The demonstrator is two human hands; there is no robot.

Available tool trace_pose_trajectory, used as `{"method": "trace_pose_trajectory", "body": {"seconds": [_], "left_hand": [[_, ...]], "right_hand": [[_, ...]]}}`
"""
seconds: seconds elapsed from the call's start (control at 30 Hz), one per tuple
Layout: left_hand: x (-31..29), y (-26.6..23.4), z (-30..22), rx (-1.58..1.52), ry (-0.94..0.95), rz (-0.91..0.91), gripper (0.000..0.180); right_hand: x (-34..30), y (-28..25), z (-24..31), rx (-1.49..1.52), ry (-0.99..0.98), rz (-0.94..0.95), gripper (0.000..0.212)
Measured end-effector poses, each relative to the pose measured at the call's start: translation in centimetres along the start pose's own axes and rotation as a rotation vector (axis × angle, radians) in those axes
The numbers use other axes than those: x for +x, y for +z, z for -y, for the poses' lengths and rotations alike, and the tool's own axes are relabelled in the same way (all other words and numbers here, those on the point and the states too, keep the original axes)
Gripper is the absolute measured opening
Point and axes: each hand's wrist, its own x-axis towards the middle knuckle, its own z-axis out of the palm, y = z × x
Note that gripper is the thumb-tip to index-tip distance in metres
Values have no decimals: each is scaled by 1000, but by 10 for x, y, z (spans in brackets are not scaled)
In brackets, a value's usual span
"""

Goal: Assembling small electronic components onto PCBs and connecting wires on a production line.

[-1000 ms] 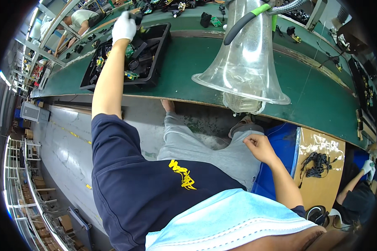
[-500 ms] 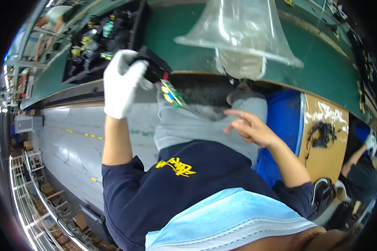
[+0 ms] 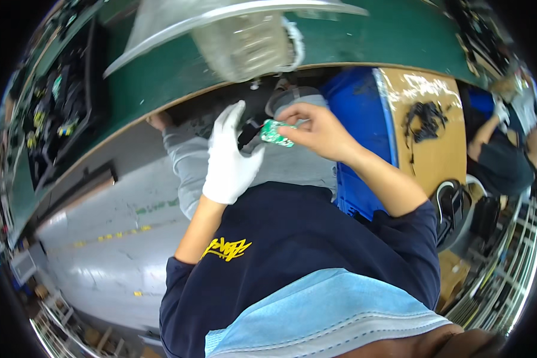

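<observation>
My left hand, in a white glove, is in front of my lap with its fingers curled round a black block-like part. The glove hides much of that part. A small green circuit board is pinched in my bare right hand, between thumb and fingers. The board is right beside the black part; whether they are still joined by wires, I cannot tell.
A clear plastic hood overhangs the green bench. On the left is a black tray of parts. To my right stand a blue bin and a cardboard box with a black cable bundle. A co-worker is at far right.
My left hand came down and rightward from the bench edge with the black part. My right hand, empty before, rose and took hold of the circuit board. My view turned right.
</observation>
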Motion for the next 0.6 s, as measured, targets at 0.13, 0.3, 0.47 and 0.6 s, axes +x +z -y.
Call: {"method": "trace_pose_trajectory", "body": {"seconds": [0.13, 0.3, 0.47, 0.6], "left_hand": [[9, -5, -20, 274, 314, 307, 74], [12, -1, -15, 25, 190, 439, 56], [2, -2, 10, -274, -75, 410, 53], [-5, -4, 33, -607, -386, 331, 52]], "right_hand": [[-1, -2, -2, -284, -166, -88, 33], [-13, -38, 26, -412, -144, 179, 31], [-47, -128, 70, -907, -158, -465, 21], [-93, -199, 58, -1044, -21, -869, 25]]}}
